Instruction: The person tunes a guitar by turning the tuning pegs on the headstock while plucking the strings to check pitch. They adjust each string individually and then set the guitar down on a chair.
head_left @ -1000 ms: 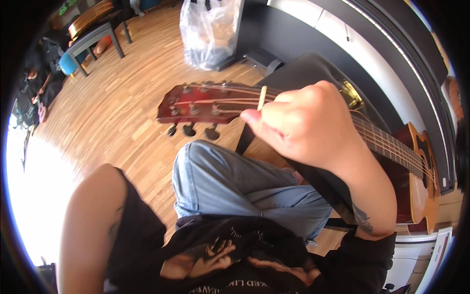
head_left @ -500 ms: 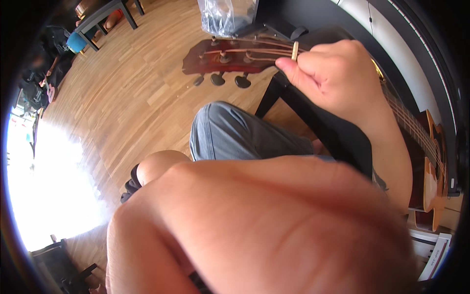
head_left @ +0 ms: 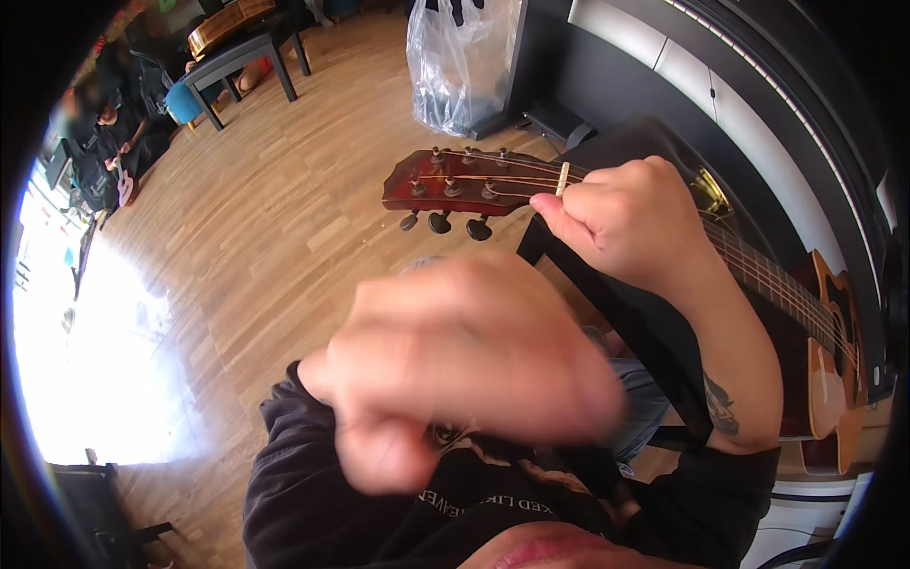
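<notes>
My right hand [head_left: 640,223] is closed round the neck of an acoustic guitar, just below the pale nut [head_left: 563,178], with its thumb on the near side. To the left of it extends the guitar's dark red headstock [head_left: 427,190], with metal posts and dark tuning pegs along both edges. The strings [head_left: 777,284] run on past my hand down the fretboard toward the right. My left hand [head_left: 464,360] hovers in the middle, close to the camera and apart from the guitar. Motion smears its fingers, so what it holds, if anything, cannot be seen.
A black bench [head_left: 616,294] stands beneath the guitar neck. Behind is a dark digital piano [head_left: 635,81], with a clear plastic bag [head_left: 445,76] beside it. Another guitar [head_left: 227,24] lies on a bench at the far left, near a person [head_left: 118,133]. Wooden floor spreads between.
My left hand has come into view at the middle as its forearm drew back from the foreground. The view has tilted, so the guitar appears lower. My right hand stays on the neck.
</notes>
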### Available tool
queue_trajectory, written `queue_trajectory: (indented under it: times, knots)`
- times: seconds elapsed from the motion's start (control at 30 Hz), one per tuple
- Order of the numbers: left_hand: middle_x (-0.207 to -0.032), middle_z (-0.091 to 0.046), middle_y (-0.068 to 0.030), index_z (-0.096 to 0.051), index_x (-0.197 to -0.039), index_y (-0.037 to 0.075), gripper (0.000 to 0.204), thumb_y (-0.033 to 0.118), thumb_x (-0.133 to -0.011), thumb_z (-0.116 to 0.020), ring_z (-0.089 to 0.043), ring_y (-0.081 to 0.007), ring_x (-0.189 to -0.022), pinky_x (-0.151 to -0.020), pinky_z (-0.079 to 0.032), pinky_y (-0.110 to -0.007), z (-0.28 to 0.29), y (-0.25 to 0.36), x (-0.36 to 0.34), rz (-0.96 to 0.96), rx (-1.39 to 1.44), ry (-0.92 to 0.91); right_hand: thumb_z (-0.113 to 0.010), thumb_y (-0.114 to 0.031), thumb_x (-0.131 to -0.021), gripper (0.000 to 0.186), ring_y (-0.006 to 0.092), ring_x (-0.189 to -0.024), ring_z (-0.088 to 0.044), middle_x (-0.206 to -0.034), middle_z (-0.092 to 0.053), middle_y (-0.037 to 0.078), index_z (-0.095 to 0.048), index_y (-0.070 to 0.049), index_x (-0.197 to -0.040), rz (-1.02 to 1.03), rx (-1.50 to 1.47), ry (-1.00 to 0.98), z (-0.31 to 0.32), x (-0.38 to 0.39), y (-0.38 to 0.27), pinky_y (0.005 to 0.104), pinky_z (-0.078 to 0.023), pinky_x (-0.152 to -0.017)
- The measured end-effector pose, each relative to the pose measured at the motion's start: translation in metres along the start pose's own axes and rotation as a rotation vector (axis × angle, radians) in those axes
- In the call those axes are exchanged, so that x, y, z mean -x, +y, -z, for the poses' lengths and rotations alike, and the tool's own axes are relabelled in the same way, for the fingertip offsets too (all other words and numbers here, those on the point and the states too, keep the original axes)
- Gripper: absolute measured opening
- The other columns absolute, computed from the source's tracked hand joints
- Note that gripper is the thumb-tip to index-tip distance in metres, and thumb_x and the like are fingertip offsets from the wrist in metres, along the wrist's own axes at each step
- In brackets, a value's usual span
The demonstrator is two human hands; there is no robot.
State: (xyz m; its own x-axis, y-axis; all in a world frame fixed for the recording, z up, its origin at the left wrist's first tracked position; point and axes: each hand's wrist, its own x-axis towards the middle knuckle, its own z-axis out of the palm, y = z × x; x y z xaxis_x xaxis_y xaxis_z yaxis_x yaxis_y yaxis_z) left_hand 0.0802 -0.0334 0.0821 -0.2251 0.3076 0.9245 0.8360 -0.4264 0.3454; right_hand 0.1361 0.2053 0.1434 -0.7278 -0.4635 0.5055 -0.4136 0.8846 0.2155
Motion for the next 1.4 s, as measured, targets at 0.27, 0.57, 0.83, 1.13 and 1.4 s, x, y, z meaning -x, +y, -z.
queue_trajectory:
  times: [0.27, 0.57, 0.83, 1.13, 1.4]
  knots:
    - [-0.089, -0.081, -0.0044, -0.078, -0.101, 0.002, 0.033, 0.015, -0.078, -0.099, -0.070, -0.0063, -0.058, -0.050, -0.049, -0.020, -0.026, -0.049, 0.048, 0.316, -0.503, 0.341, -0.081, -0.020, -0.094, 0.043, 0.0316, -0.049, -0.060, -0.055, -0.057, 0.010, -0.059, -0.007, -0.060, -0.012, -0.056, 0.066, 0.002, -0.003, -0.007, 0.0424, -0.043, -0.047]
    - [-0.092, -0.079, -0.0071, -0.083, -0.098, 0.003, 0.017, 0.000, -0.082, -0.090, -0.067, -0.0086, -0.058, -0.054, -0.050, -0.023, -0.044, -0.054, 0.047, 0.252, -0.540, 0.346, -0.080, -0.020, -0.095, 0.043, 0.0321, -0.047, -0.058, -0.055, -0.057, 0.010, -0.059, -0.006, -0.060, 0.000, -0.048, 0.060, 0.001, -0.003, -0.005, 0.0430, -0.043, -0.047]
    - [-0.107, -0.066, -0.0078, -0.083, -0.100, 0.007, 0.028, -0.001, -0.075, -0.093, -0.061, -0.0051, -0.058, -0.050, -0.039, -0.020, -0.046, -0.046, 0.048, 0.176, -0.593, 0.361, -0.077, -0.027, -0.098, 0.041, 0.0305, -0.055, -0.065, -0.057, -0.062, 0.010, -0.068, -0.007, -0.063, 0.020, 0.009, 0.027, 0.001, -0.001, 0.001, 0.0418, -0.051, -0.053]
    - [-0.105, -0.075, -0.0086, -0.085, -0.096, 0.005, 0.020, -0.008, -0.081, -0.086, -0.070, -0.0083, -0.067, -0.056, -0.051, -0.024, -0.039, -0.058, 0.052, 0.139, -0.641, 0.231, -0.081, -0.019, -0.096, 0.048, 0.0301, -0.045, -0.050, -0.053, -0.050, 0.010, -0.055, -0.006, -0.059, 0.059, -0.062, 0.101, -0.005, 0.000, 0.002, 0.0421, -0.035, -0.046]
    - [-0.100, -0.075, -0.0063, -0.081, -0.099, 0.003, 0.023, 0.003, -0.079, -0.093, -0.064, -0.0046, -0.058, -0.051, -0.041, -0.019, -0.039, -0.036, 0.039, 0.414, -0.533, 0.330, -0.081, -0.019, -0.096, 0.046, 0.0298, -0.045, -0.050, -0.053, -0.051, 0.010, -0.057, -0.006, -0.060, 0.064, -0.065, 0.110, -0.006, 0.000, 0.002, 0.0418, -0.035, -0.046]
